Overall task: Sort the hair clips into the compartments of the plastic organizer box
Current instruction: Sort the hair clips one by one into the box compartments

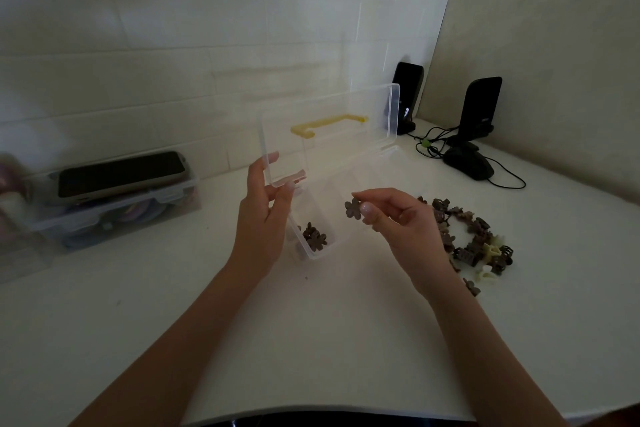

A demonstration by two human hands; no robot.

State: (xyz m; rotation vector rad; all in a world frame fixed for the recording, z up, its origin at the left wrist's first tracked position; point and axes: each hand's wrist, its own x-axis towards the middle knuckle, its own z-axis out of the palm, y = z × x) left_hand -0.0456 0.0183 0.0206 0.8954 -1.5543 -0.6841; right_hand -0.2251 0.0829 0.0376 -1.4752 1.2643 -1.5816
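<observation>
Clear plastic organizer box (pixel 313 246), lid raised, standing mid-surface; its near-left compartment holds a small cluster of brown flower clips (pixel 314 237), while the other compartments seen through the pale walls look bare, though the low light makes this hard to confirm. The lid (pixel 329 135) stands nearly upright and carries a yellow handle (pixel 329 124). Left hand (pixel 263 215): fingers curled on the lid's near-left corner, a light grip holding it up. Right hand (pixel 398 218): thumb and forefinger pinched shut on a single brown flower clip (pixel 353 208), held in the air above the box's open compartments. Right of the box, on the white surface (pixel 346 340), lies the unsorted pile of hair clips (pixel 471 239), mostly brown with a few cream ones. Far left: a second clear storage box (pixel 114 218) with pastel items inside and a dark phone (pixel 121 173) lying on its lid. Far right, by the wall: two dark upright devices (pixel 479 107) and a computer mouse (pixel 469 161) with cable.
</observation>
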